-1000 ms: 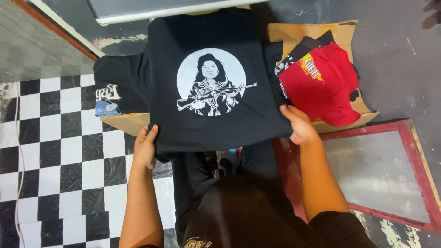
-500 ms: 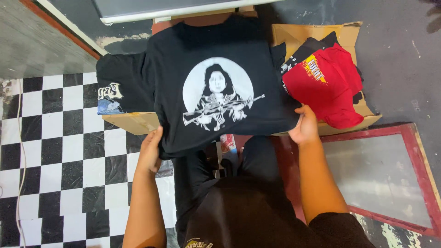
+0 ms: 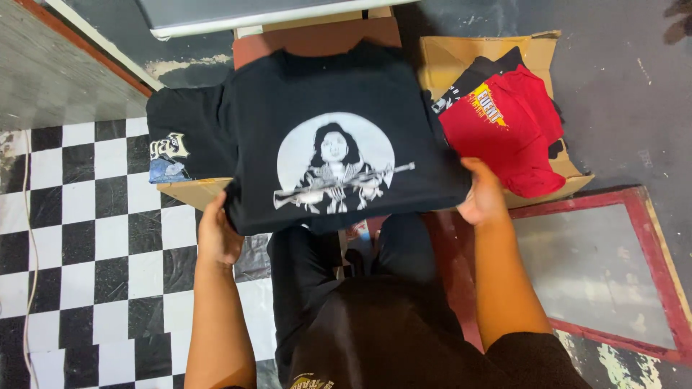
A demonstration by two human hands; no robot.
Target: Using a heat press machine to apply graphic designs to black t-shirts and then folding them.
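Two hands hold one folded black T-shirt point(image 3: 339, 144) level above the knees — left hand point(image 3: 218, 234) grasping its near-left corner, right hand point(image 3: 481, 194) clasping the right edge. Soft and light, it likely sags if unsupported — best gripped at opposite edges. Beside it, a cardboard box point(image 3: 461, 61) holds a red shirt point(image 3: 512, 130).

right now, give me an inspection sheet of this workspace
surface: checkered floor on the left, dark concrete on the right
job's things: folded black shirt with a white round print, held flat at its near corners
clutter: black shirt on cardboard at left; red shirt in an open box; red-framed panel
grip: left hand and right hand each pinch the shirt's edge
cables: thin white cord along the far left
surroundings: grey board at top
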